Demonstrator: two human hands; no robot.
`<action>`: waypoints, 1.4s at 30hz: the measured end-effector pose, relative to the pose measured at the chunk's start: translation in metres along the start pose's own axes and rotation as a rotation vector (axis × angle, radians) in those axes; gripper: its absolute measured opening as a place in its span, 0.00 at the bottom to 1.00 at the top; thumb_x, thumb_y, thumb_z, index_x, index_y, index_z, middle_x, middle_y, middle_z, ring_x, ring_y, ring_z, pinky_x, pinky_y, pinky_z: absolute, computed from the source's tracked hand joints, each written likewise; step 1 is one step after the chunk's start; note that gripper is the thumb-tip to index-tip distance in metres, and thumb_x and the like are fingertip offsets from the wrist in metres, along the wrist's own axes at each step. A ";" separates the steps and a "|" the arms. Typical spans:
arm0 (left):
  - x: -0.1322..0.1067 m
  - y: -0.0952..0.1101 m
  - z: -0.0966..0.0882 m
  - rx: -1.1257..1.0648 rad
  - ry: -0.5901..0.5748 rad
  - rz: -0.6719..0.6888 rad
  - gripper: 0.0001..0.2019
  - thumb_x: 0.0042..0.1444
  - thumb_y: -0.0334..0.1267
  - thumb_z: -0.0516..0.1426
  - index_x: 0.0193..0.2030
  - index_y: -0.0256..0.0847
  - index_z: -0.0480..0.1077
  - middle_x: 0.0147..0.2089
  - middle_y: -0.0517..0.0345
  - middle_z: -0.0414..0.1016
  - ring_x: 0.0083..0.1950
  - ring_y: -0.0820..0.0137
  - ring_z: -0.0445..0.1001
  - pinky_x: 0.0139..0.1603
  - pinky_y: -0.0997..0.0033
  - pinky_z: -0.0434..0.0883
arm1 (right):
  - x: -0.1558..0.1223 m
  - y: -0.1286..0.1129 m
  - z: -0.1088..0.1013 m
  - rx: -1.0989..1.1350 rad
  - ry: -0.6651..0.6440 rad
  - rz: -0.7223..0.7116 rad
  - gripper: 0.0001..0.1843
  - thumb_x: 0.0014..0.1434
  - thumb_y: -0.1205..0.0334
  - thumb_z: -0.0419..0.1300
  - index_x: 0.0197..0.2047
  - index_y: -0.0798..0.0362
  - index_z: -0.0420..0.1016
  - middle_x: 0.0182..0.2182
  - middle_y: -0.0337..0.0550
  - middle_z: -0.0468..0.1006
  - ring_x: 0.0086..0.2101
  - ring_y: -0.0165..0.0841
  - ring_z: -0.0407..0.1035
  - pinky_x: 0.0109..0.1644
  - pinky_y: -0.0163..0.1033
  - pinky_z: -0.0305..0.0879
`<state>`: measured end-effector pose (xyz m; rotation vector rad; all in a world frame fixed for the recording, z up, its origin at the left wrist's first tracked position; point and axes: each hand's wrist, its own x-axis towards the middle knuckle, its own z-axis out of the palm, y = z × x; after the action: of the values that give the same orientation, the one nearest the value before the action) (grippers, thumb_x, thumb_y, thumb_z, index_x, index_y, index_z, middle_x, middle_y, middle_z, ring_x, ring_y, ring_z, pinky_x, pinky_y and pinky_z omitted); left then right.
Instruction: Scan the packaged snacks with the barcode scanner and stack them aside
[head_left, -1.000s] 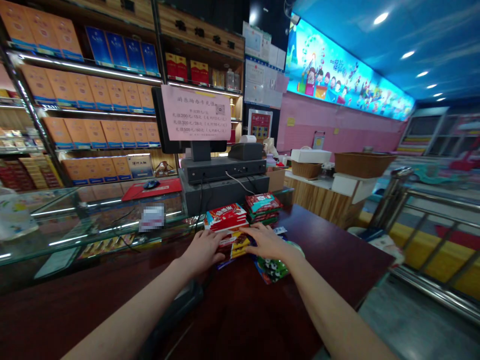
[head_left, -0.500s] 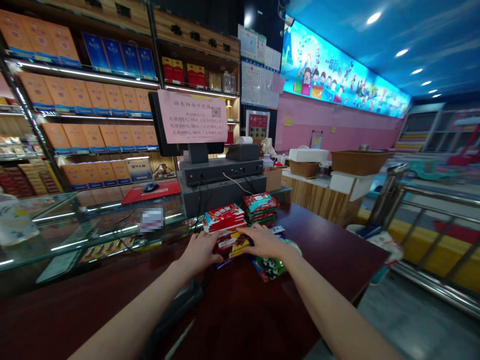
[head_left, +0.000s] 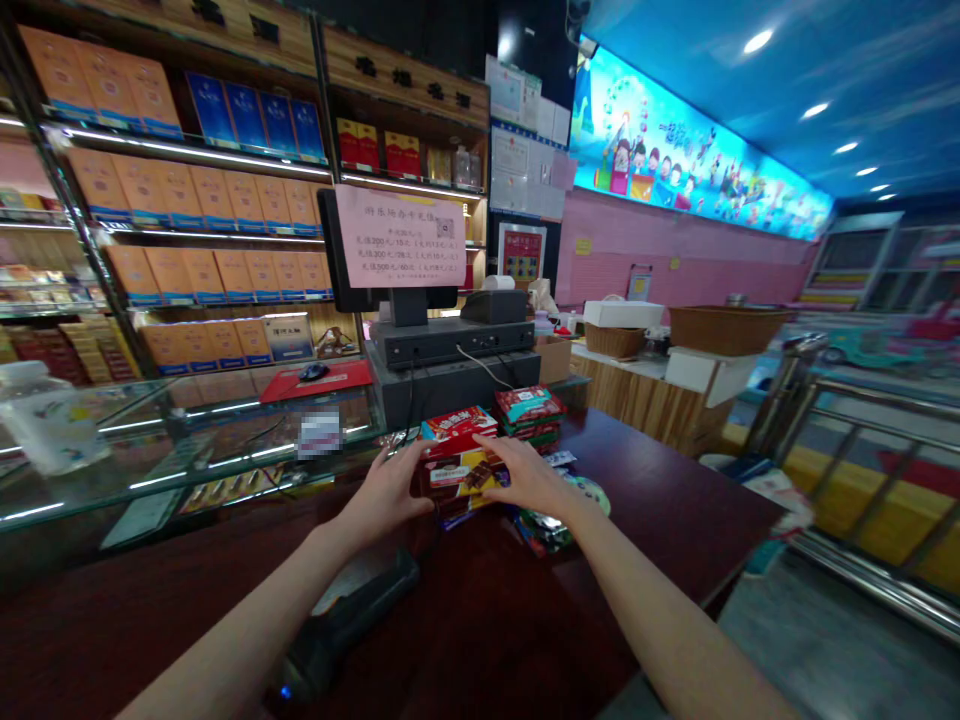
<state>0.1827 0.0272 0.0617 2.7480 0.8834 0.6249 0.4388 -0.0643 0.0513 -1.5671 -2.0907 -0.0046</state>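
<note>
A brown-and-yellow snack packet [head_left: 463,474] with a chocolate picture lies between my hands, on top of other packets. My left hand [head_left: 390,485] presses against its left side, thumb and fingers apart around the edge. On the right side, my right hand [head_left: 529,478] has its thumb at the near edge and its fingers over the far edge. Behind it lie red snack packets [head_left: 459,425] and a pile of red-and-teal packets [head_left: 529,403]. Green packets [head_left: 544,530] lie partly under my right wrist. A black handheld scanner [head_left: 352,620] rests near my left forearm.
A dark register with a monitor [head_left: 397,235] stands behind the packets. The glass display counter [head_left: 187,450] runs left, with a plastic bottle [head_left: 49,420] on it. The brown counter [head_left: 645,490] extends right towards a metal railing [head_left: 862,450].
The view has shifted slightly, so the surroundings sit farther right. My fingers have moved outwards a little, and more of the brown-and-yellow packet's front shows between my hands.
</note>
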 end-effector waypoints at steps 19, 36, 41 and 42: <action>-0.113 -0.067 -0.040 -0.434 0.426 -0.202 0.42 0.52 0.36 0.62 0.71 0.54 0.47 0.65 0.53 0.70 0.64 0.62 0.70 0.67 0.52 0.65 | 0.056 -0.089 0.067 0.389 0.136 -0.259 0.51 0.55 0.74 0.62 0.74 0.39 0.42 0.66 0.48 0.61 0.64 0.43 0.59 0.66 0.53 0.61; -0.148 -0.090 -0.015 -0.516 0.608 -0.267 0.40 0.56 0.42 0.62 0.71 0.53 0.48 0.66 0.51 0.67 0.63 0.62 0.72 0.67 0.52 0.66 | 0.066 -0.102 0.113 0.504 0.154 -0.330 0.44 0.59 0.74 0.57 0.73 0.37 0.48 0.67 0.43 0.61 0.63 0.40 0.61 0.59 0.47 0.71; -0.152 -0.090 -0.015 -0.447 0.580 -0.267 0.39 0.57 0.41 0.61 0.71 0.53 0.48 0.66 0.52 0.68 0.64 0.64 0.71 0.68 0.54 0.65 | 0.067 -0.099 0.115 0.494 0.145 -0.321 0.43 0.59 0.74 0.57 0.73 0.38 0.49 0.67 0.43 0.62 0.63 0.40 0.62 0.62 0.48 0.69; -0.152 -0.090 -0.015 -0.443 0.571 -0.263 0.38 0.57 0.40 0.61 0.71 0.54 0.48 0.67 0.52 0.68 0.65 0.64 0.70 0.68 0.54 0.64 | 0.067 -0.098 0.116 0.493 0.144 -0.316 0.42 0.60 0.74 0.57 0.73 0.39 0.49 0.67 0.43 0.62 0.63 0.40 0.62 0.62 0.48 0.69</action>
<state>0.0181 0.0104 -0.0023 2.0387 1.0323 1.3903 0.2913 -0.0020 0.0078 -0.9147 -2.0064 0.2575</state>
